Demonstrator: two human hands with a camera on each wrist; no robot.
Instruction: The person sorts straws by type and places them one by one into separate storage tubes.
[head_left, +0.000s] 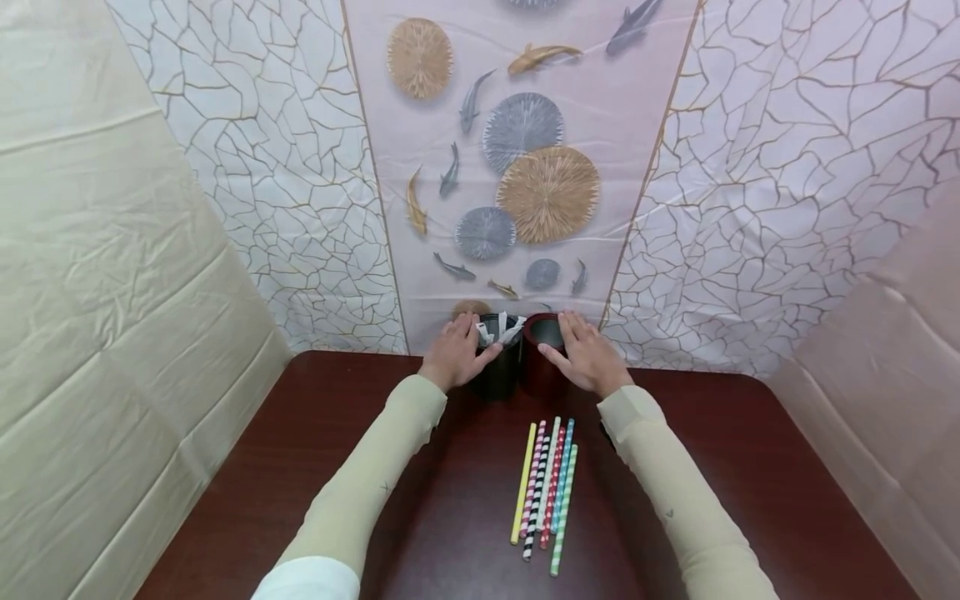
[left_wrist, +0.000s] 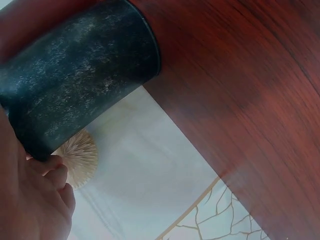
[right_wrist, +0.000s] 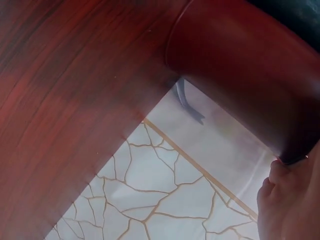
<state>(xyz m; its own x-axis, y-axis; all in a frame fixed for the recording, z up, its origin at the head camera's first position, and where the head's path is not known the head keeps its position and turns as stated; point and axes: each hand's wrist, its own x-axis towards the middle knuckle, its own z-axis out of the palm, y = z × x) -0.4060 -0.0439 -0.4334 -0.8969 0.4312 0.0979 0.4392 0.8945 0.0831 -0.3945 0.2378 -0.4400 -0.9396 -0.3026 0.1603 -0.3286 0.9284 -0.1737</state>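
Note:
Two cups stand side by side at the table's far edge. The black cup point(head_left: 497, 373) has white paper scraps point(head_left: 501, 331) in it, and the dark red cup point(head_left: 542, 360) stands to its right. My left hand point(head_left: 454, 350) wraps round the black cup's left side, thumb across its front. My right hand point(head_left: 589, 355) holds the red cup's right side, fingers along the rim. The left wrist view shows the black cup point(left_wrist: 80, 80) against my left hand point(left_wrist: 35, 200). The right wrist view shows the red cup point(right_wrist: 240, 70) beside my right hand point(right_wrist: 290, 200).
Several striped and plain paper straws point(head_left: 545, 487) lie in a row on the dark wooden table point(head_left: 300, 467), between my forearms. A backdrop point(head_left: 525, 167) printed with fish and lily pads rises right behind the cups. Cloth panels close in both sides.

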